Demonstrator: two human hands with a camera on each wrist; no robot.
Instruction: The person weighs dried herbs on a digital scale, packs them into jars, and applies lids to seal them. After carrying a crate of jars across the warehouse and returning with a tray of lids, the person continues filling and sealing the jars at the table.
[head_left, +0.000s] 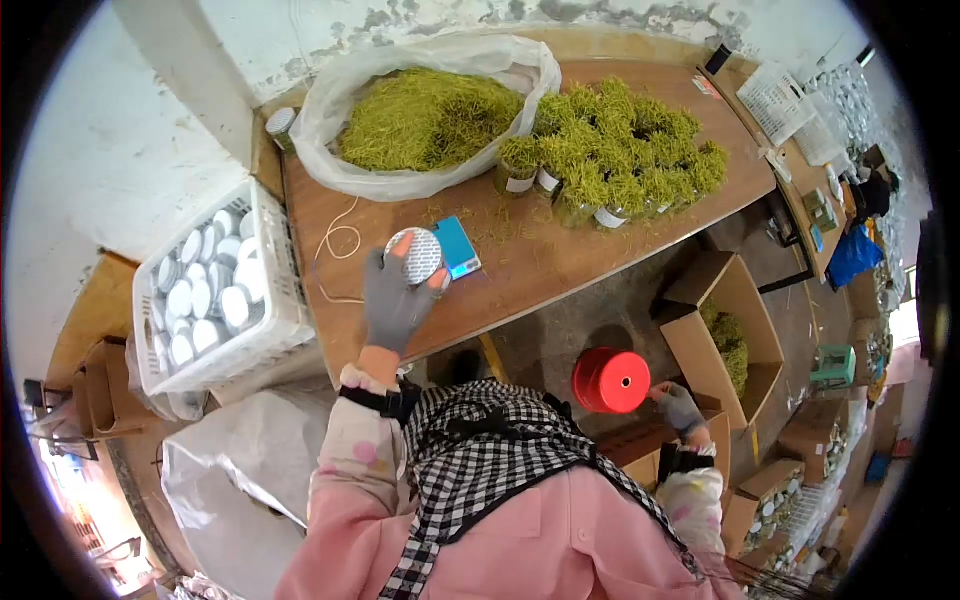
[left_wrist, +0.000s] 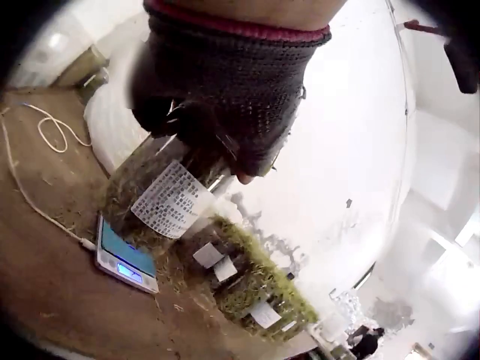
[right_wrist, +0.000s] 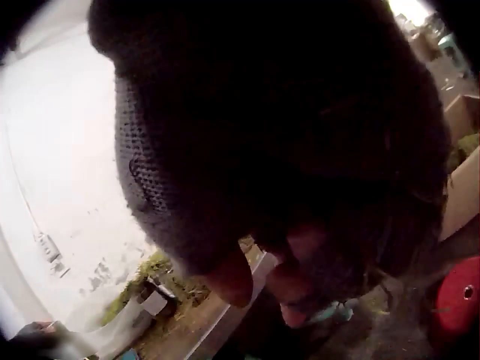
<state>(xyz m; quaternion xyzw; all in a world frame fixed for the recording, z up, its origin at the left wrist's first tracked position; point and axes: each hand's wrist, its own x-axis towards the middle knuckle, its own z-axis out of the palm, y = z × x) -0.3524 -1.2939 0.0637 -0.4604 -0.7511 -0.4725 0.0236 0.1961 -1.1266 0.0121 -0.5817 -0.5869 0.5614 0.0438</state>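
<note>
My left hand (head_left: 393, 295), in a grey fingerless glove, grips a clear jar (left_wrist: 146, 191) of dried green plant stalks. A printed white label is on its side in the left wrist view. From above, its round printed end (head_left: 418, 256) shows between thumb and fingers. The jar overlaps a small digital scale (head_left: 458, 247) with a blue top and lit display. My gloved right hand (head_left: 680, 408) hangs low beside a red round stool-like object (head_left: 611, 380), its fingers (right_wrist: 232, 281) loosely bent with nothing seen between them.
A plastic bag (head_left: 330, 170) of green stalks and several filled jars (head_left: 610, 150) stand along the back of the table (head_left: 560, 255). A white crate (head_left: 290, 290) of round lids stands left. An open cardboard box (head_left: 690, 335) holds more stalks at right. A white cable (head_left: 335, 240) lies near the scale.
</note>
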